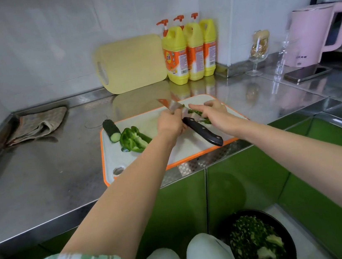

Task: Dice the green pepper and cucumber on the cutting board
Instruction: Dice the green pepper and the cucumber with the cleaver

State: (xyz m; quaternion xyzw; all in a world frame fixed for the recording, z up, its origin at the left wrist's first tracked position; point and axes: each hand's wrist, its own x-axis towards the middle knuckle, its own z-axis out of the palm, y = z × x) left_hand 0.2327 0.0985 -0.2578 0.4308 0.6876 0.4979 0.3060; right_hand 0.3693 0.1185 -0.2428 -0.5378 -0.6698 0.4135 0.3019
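Note:
A white cutting board with an orange rim (139,161) lies on the steel counter. At its far left corner lies a cucumber piece (111,130), and beside it a cut-open green pepper (133,139). My left hand (170,123) grips the knife (204,132) by its blade, and the black handle juts free toward the board's front edge. My right hand (210,111) reaches over the blade with straight fingers, touching small green pepper bits (195,113) on and beside it.
A yellow board (131,64) leans on the back wall next to three yellow detergent bottles (190,50). A cloth (37,125) lies at the left. At the right stand a glass (259,52), a pink kettle (314,32) and a phone (307,73). A black bowl of chopped greens (258,241) sits below.

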